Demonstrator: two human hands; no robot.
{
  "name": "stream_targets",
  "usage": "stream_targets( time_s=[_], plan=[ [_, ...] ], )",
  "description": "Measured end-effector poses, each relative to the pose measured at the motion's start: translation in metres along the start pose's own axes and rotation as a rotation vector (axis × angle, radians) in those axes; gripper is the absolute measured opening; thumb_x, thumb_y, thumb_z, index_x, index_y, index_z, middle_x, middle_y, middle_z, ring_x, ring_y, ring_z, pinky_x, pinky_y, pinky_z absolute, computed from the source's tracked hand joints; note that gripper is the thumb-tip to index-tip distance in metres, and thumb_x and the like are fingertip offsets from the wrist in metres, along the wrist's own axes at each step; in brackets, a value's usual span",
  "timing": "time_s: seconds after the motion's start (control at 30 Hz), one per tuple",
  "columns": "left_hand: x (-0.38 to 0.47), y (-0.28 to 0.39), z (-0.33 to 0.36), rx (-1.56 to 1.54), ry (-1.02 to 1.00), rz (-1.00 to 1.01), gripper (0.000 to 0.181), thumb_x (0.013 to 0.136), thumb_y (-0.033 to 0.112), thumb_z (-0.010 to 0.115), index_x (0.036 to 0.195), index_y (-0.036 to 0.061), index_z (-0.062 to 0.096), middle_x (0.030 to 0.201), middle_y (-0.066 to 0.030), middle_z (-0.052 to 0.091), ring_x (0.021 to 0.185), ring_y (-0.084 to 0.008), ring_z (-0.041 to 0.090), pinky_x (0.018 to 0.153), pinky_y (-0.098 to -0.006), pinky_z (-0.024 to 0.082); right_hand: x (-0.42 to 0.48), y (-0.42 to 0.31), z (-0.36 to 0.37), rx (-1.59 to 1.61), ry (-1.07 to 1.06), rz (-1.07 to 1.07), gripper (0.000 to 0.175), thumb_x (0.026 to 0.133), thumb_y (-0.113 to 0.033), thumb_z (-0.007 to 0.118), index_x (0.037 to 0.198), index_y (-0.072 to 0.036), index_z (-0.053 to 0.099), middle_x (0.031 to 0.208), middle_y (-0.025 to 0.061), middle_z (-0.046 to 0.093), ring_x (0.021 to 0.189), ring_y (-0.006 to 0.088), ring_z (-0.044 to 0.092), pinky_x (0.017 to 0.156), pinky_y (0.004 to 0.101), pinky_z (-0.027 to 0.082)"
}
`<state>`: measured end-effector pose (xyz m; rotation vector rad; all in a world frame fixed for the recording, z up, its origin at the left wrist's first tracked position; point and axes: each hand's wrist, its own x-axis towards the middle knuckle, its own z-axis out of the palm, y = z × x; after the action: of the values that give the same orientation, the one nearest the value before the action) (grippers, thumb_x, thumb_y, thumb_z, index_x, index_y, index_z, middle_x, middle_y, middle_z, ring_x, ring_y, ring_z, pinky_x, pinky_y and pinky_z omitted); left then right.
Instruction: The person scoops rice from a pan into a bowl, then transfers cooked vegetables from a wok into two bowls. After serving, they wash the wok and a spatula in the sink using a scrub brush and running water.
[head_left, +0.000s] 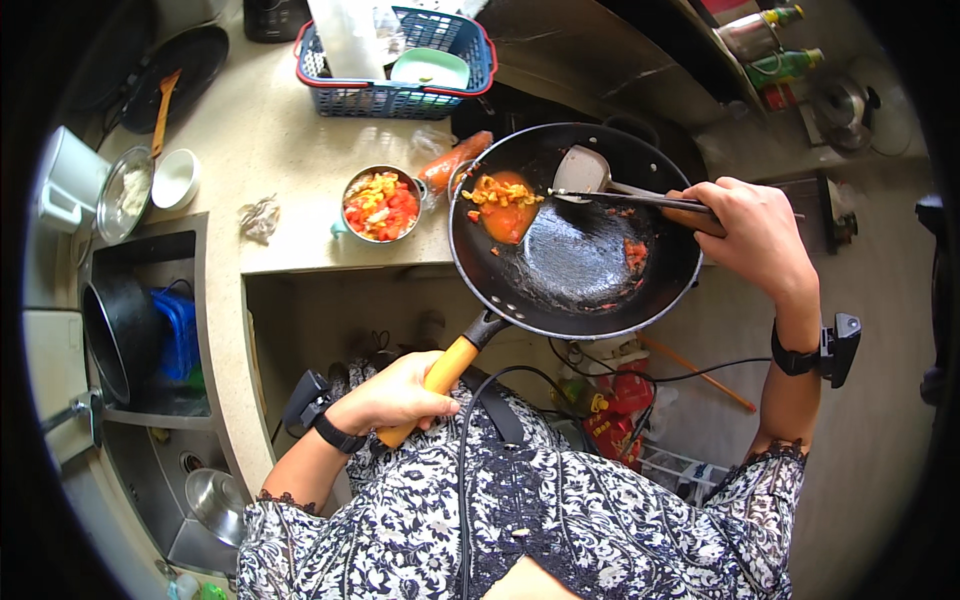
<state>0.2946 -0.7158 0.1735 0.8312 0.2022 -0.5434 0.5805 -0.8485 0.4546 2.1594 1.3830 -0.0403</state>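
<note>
My left hand (409, 394) grips the yellow handle (450, 367) of a black wok (570, 300), which is tilted so that sauce gathers on its left side. In my right hand (750, 225) are the wooden handle of a spatula (583, 171) and a pair of dark chopsticks (637, 199). The spatula blade and the chopstick tips are inside the wok, right of some tomato and egg in red sauce (506, 210). Red scraps stick to the wok's wall. Left of the wok, a metal cup (349, 229) holds chopped tomato and egg (382, 204).
A blue basket (382, 101) stands at the counter's back, with a bagged orange item (454, 161) nearer the wok. At left are a white bowl (176, 180), a glass lid (112, 217) and a sink (201, 300) holding a black pot (124, 337). A black cable (675, 370) hangs below the wok.
</note>
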Motion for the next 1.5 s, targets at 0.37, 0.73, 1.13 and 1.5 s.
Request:
stream_targets(
  time_s=[0.37, 0.73, 1.13, 1.5],
  plan=[
    [0.019, 0.019, 0.015, -0.044, 0.012, -0.068, 0.028, 0.079, 0.008, 0.077, 0.094, 0.0051, 0.053, 0.077, -0.0012, 0.060, 0.052, -0.0071, 0.056, 0.049, -0.0213, 0.046, 0.017, 0.030, 0.015, 0.008, -0.008, -0.114, 0.020, 0.071, -0.018, 0.074, 0.084, -0.004, 0.068, 0.077, 0.0130, 0.066, 0.079, 0.0318, 0.066, 0.070, 0.0405, 0.052],
    [0.002, 0.006, 0.004, -0.064, -0.024, -0.023, 0.025, 0.082, 0.005, 0.074, 0.094, 0.0066, 0.052, 0.074, 0.0002, 0.058, 0.052, -0.0068, 0.055, 0.048, -0.0215, 0.045, 0.044, -0.011, 0.011, 0.062, 0.063, -0.221, 0.024, 0.066, -0.016, 0.073, 0.087, -0.005, 0.068, 0.077, 0.0123, 0.066, 0.080, 0.0327, 0.066, 0.071, 0.0422, 0.051],
    [-0.018, -0.011, -0.013, -0.053, -0.050, 0.013, 0.025, 0.081, 0.005, 0.073, 0.092, 0.0057, 0.051, 0.074, -0.0004, 0.057, 0.051, -0.0073, 0.055, 0.047, -0.0220, 0.046, 0.052, -0.053, 0.005, 0.062, 0.081, -0.268, 0.019, 0.072, -0.019, 0.074, 0.083, -0.005, 0.066, 0.076, 0.0117, 0.065, 0.079, 0.0313, 0.066, 0.068, 0.0420, 0.050],
    [-0.013, -0.005, -0.011, -0.059, -0.030, 0.006, 0.025, 0.081, 0.005, 0.073, 0.093, 0.0050, 0.052, 0.074, -0.0012, 0.057, 0.051, -0.0081, 0.056, 0.047, -0.0224, 0.047, 0.053, -0.045, 0.013, 0.079, 0.107, -0.280, 0.021, 0.073, -0.019, 0.074, 0.087, -0.006, 0.066, 0.075, 0.0117, 0.065, 0.079, 0.0323, 0.066, 0.069, 0.0423, 0.050]
  ],
)
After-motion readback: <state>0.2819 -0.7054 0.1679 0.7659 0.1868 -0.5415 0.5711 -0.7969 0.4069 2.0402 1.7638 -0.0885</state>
